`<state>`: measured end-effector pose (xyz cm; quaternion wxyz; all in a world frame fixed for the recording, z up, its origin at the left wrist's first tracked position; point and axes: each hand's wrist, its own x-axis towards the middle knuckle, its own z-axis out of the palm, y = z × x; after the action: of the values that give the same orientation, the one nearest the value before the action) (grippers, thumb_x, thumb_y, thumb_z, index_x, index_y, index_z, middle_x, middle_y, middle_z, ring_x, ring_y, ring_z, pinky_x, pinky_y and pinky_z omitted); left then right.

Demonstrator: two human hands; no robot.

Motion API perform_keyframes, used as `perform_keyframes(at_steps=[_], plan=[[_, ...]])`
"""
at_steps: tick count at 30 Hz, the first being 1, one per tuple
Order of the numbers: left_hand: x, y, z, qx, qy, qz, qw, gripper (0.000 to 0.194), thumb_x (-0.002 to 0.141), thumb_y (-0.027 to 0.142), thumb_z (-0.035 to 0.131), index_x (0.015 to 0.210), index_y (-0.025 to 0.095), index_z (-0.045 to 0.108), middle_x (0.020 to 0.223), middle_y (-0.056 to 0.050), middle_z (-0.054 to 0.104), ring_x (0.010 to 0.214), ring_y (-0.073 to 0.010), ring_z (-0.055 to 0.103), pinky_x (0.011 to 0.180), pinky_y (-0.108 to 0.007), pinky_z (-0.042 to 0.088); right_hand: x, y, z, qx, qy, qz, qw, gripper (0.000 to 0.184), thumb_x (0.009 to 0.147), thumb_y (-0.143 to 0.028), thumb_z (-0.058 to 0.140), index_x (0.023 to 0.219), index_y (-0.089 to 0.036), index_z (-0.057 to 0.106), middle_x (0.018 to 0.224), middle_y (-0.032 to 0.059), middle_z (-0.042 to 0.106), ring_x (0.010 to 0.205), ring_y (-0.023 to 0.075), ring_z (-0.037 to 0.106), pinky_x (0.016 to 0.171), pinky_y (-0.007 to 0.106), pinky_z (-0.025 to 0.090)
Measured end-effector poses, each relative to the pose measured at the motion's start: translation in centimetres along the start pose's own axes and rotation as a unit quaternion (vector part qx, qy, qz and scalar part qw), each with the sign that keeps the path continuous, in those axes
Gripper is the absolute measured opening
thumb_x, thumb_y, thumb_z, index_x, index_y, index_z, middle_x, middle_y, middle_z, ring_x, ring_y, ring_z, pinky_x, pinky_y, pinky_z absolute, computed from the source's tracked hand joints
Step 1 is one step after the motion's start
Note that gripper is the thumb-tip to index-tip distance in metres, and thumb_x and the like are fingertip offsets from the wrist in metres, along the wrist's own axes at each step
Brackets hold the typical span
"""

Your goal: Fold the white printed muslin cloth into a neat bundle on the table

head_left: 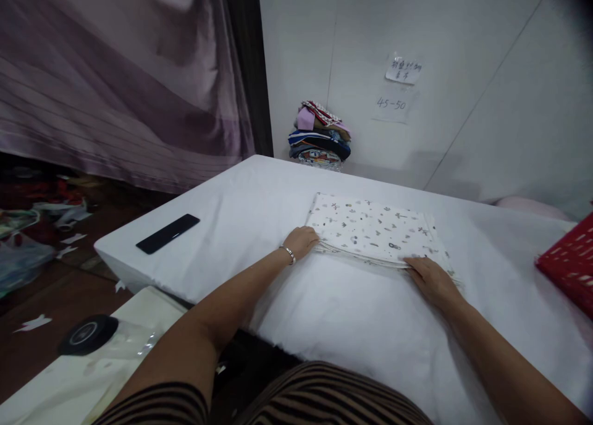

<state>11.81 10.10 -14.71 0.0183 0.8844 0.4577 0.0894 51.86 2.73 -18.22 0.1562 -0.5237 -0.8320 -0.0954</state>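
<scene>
A folded white cloth (pixel 370 224), printed with small scattered motifs, is laid on the white table (pixel 231 221), toward the table's far side, with its layers stacked along the near edge. Both arms are stretched forward over the table's near edge and held apart. The left hand (pixel 303 242) is set palm down at the cloth's near left corner, its fingers bent together; a silvery bracelet (pixel 289 255) is worn on its wrist. The right hand (pixel 433 280) is placed palm down by the near right corner, its fingers partly spread and in contact with the cloth. Whether the layers are pinched by either hand cannot be told, as the undersides are hidden. A flat black object (pixel 167 233) is left lying on the table's left part. A red basket (pixel 572 261) is seen at the table's right end. Folded fabrics (pixel 319 138) are piled beyond the table's far edge, and handwritten notes (pixel 403 70) are fixed to the wall (pixel 463 54) behind the table.
</scene>
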Motion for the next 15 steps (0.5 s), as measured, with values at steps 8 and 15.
perform_keyframes(at_steps=[8, 15], plan=[[-0.5, 0.7, 0.4, 0.045, 0.023, 0.036, 0.998, 0.023, 0.089, 0.02, 0.044, 0.107, 0.018, 0.057, 0.102, -0.006, 0.063, 0.096, -0.0195, 0.054, 0.081, -0.033, 0.039, 0.9, -0.5, -0.6, -0.017, -0.013, -0.044, 0.999, 0.036, 0.092, -0.028, 0.034, 0.118, -0.018, 0.058, 0.106, 0.0114, 0.066, 0.096, 0.0252, 0.059, 0.082, 0.042, 0.047], [-1.4, 0.8, 0.5, 0.041, 0.024, 0.063, 0.997, 0.019, 0.087, 0.029, 0.05, 0.101, 0.019, 0.058, 0.109, -0.006, 0.061, 0.101, -0.0211, 0.052, 0.083, -0.035, 0.04, 1.9, -2.6, -0.4, 0.022, -0.003, -0.089, 0.996, 0.034, 0.089, -0.018, 0.036, 0.112, -0.018, 0.061, 0.107, 0.0112, 0.064, 0.095, 0.0235, 0.057, 0.081, 0.038, 0.048]])
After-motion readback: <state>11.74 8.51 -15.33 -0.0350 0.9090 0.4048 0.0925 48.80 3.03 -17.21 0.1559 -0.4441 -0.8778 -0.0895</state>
